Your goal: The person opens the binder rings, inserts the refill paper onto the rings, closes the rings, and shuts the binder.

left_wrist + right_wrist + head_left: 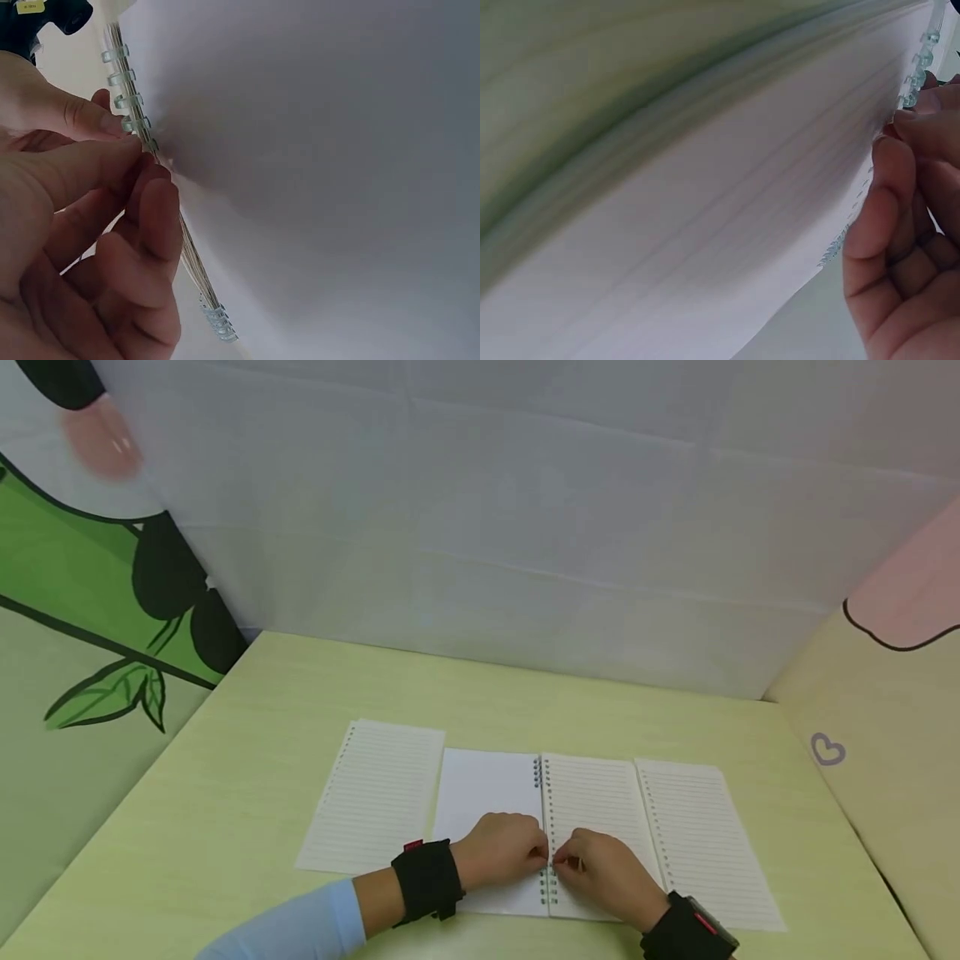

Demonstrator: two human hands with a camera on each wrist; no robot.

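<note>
An open ring-bound notebook lies on the table, its blank white left side (487, 785) and lined right page (596, 789) meeting at the spine. My left hand (502, 847) pinches the clear ring binding (129, 100) low on the spine between thumb and fingers. Directly opposite, my right hand (609, 870) pinches the same strip, fingertips close to the left hand's. Rings show around the page edges at the near end and in a small group at the far end (219, 324). Along the middle stretch, page edges show without rings around them. The fingertips hide part of the binding.
A lined, punched sheet stack (378, 789) lies left of the notebook, and another lined stack (708, 839) lies against its right side. The pale yellow table (225, 827) meets a white cloth wall (487, 527) at the back and decorated panels at both sides.
</note>
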